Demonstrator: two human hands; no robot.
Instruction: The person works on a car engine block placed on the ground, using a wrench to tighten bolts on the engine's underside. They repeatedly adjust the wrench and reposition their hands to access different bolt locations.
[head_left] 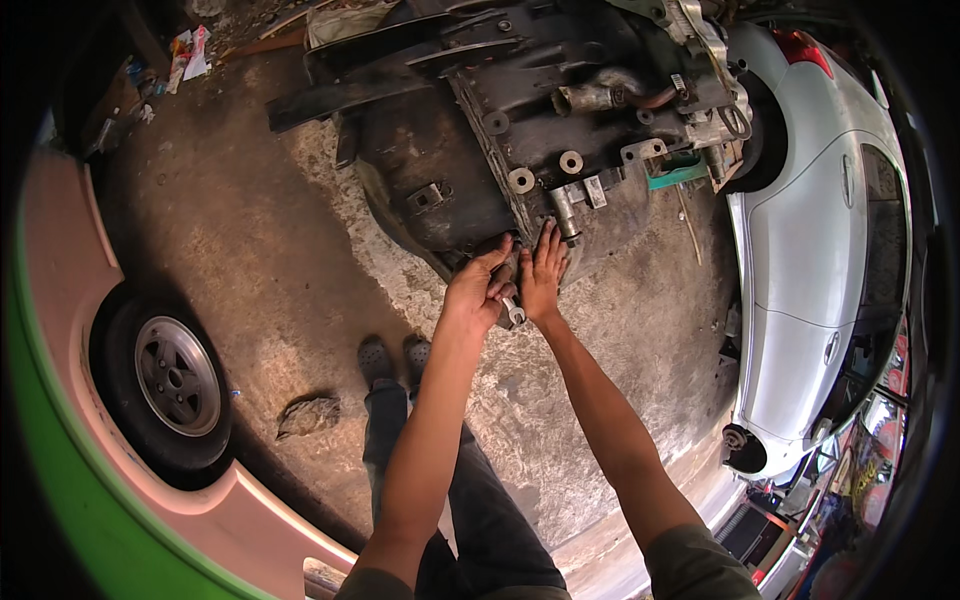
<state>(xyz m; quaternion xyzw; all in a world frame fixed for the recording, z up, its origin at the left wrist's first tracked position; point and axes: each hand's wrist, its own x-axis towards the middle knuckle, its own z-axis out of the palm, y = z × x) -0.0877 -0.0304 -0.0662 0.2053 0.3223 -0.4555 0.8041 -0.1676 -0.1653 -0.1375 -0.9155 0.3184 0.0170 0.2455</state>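
A large black metal vehicle assembly point(430, 165) stands in front of me, with round washer-like mounts along it. At its near edge my left hand point(480, 285) is closed round a wrench point(515, 312), whose open jaw points toward me. My right hand point(543, 270) lies right beside it, fingers stretched out against the assembly's near edge. Just beyond those fingertips is a cylindrical metal fitting point(566, 212) with a bracket. What the wrench's far end touches is hidden by my fingers.
On the left stands a green and salmon-coloured vehicle point(60, 330) with its wheel point(175, 375) showing. A silver car point(805, 260) lines the right side. A crumpled rag point(308, 415) lies on the stained concrete floor point(240, 230), left of my shoes point(376, 358).
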